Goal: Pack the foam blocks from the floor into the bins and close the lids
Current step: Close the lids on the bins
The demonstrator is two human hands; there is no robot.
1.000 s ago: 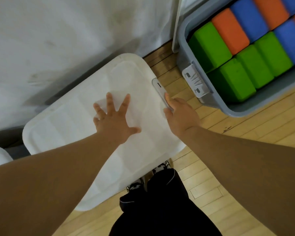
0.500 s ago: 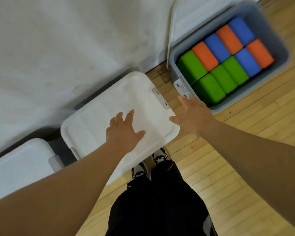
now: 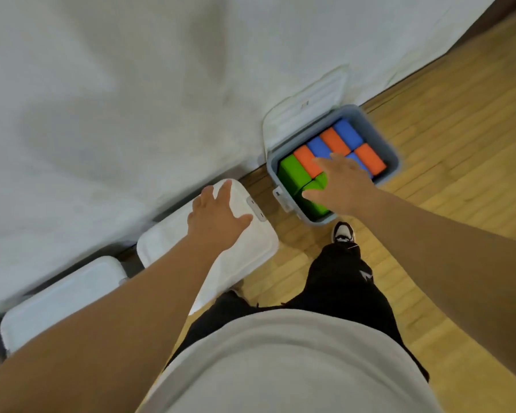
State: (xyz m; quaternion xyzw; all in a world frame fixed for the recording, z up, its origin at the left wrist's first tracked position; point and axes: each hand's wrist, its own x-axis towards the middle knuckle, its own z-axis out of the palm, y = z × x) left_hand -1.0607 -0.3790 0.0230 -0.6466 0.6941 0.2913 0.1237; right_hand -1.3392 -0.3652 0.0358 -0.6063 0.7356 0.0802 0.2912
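A grey bin (image 3: 391, 153) stands open on the wood floor, filled with green (image 3: 292, 172), orange (image 3: 370, 158) and blue (image 3: 347, 132) foam blocks. Its white lid (image 3: 307, 105) leans back against the white wall. My right hand (image 3: 341, 181) reaches over the bin's near end with fingers spread, covering part of the blocks and holding nothing. To the left a second bin is covered by its white lid (image 3: 251, 245) with a grey latch (image 3: 256, 208). My left hand (image 3: 216, 219) hovers over that lid, fingers straight.
A third white-lidded bin (image 3: 63, 296) stands further left along the wall. My dark trousers and a shoe (image 3: 343, 234) are just in front of the bins. Bare wood floor (image 3: 459, 144) stretches to the right.
The view has pulled back and up. My right hand left the closed bin's latch and travelled right over the open bin. My left hand slid toward that lid's right end.
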